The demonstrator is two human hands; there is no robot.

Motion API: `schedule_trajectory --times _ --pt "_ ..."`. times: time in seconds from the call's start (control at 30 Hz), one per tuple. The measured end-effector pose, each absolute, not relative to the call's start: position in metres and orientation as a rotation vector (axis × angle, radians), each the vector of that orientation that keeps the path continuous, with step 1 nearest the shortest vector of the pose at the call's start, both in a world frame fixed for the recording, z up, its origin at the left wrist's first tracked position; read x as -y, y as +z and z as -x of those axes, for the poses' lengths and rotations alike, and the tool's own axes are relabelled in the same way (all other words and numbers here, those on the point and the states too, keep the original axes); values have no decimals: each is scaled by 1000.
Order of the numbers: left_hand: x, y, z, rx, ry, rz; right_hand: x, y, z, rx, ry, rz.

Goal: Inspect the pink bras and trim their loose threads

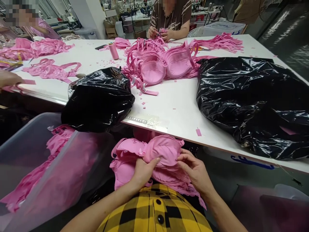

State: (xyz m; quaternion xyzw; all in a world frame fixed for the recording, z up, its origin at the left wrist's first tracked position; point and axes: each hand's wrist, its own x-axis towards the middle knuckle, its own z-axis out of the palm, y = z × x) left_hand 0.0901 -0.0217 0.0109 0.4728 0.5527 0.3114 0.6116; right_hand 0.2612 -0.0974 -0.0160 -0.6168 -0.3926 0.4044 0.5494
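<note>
A stack of pink bras [135, 154] rests in my lap, below the edge of the white table [178, 106]. My left hand [143, 172] grips the top bra at its centre, thumb pressed over the cup. My right hand [195, 170] pinches the right cup's edge with curled fingers. Both hands are closed on the same top bra.
A black plastic bag [98, 96] lies at the table's front left, a larger black bag [253, 103] at right. Pink bras [164, 64], straps and a pink thread spool [113, 51] lie mid-table. A clear bin [29, 138] with pink pieces stands left. A person [170, 19] works opposite; another's hand [8, 79] at left.
</note>
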Motion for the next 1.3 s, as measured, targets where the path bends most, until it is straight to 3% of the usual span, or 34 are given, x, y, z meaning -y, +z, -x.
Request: schedule_trajectory --times 0.37,0.57,0.7,0.9,1.13,1.3 --pt "26 24 -88 -1167 394 -1216 95 -12 -263 1112 852 1538" --pt "29 23 -92 -1143 552 -1009 84 -12 -263 1066 988 1583" --pt "33 16 -98 -1136 458 -784 77 -10 -257 980 1004 1517" --pt "27 10 -98 -1165 695 -957 80 -11 -255 699 1235 1333" --pt "29 5 -98 -1235 772 -878 90 -17 -247 786 964 1380" --pt "31 9 -98 -1146 677 -910 83 -12 -248 765 1188 1393"
